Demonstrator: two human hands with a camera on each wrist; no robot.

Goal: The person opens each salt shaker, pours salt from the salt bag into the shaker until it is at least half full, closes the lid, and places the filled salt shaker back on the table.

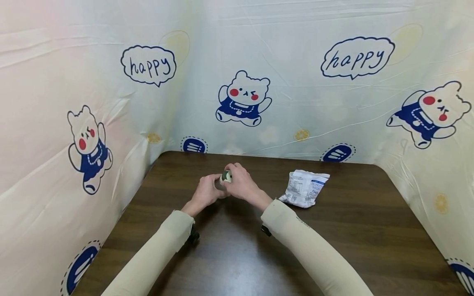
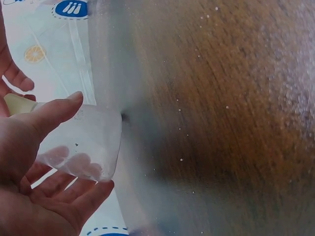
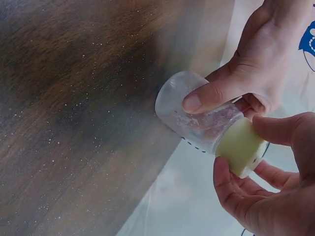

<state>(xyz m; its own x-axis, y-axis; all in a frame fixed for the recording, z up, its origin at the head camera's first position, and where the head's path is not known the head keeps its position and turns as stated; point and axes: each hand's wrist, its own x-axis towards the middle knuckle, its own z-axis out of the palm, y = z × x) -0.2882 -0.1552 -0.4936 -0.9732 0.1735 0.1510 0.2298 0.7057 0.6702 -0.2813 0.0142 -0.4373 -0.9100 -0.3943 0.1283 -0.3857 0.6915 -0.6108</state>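
Observation:
A small clear jar (image 3: 172, 101) with a pale yellow cap (image 3: 238, 147) is between my two hands, near the back of the table in the head view. My left hand (image 1: 205, 191) grips the jar's body, thumb on one side and fingers round the other. On the cap, the fingertips and thumb of my right hand (image 1: 240, 181) pinch its rim. Whitish residue clings inside the jar. Its base is at or just above the tabletop; I cannot tell which. From the head view the cap's top looks partly dark green.
A white printed packet (image 1: 304, 188), crumpled, lies on the brown wooden table (image 1: 237, 263) to the right of my hands. Behind and beside the table hangs a pale curtain (image 1: 296, 102) with cartoon bears.

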